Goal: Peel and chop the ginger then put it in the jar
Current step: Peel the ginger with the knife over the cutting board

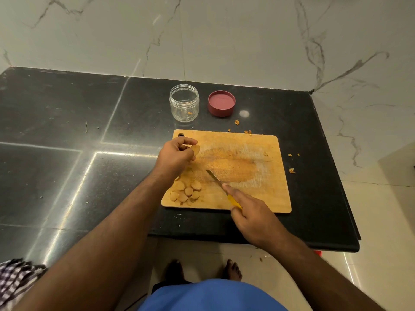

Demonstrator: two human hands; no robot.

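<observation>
A wooden cutting board (pixel 258 153) lies on the black counter. Several ginger slices (pixel 186 191) are piled at its near left corner. My left hand (pixel 176 153) hovers over the board's far left part and pinches a ginger slice (pixel 195 149) in curled fingers. My right hand (pixel 251 212) grips a yellow-handled knife (pixel 215 177), forefinger stretched along the blade, tip pointing toward the board's middle. A clear open jar (pixel 184 103) stands behind the board with a small bit of ginger inside. Its red lid (pixel 221 103) lies upside down to the jar's right.
Ginger peel scraps (pixel 237 122) are scattered on the black counter (pixel 67 131) behind and right of the board. The counter's right edge drops to a tiled floor. A marble wall rises behind. A checked cloth (pixel 15 279) sits at the lower left.
</observation>
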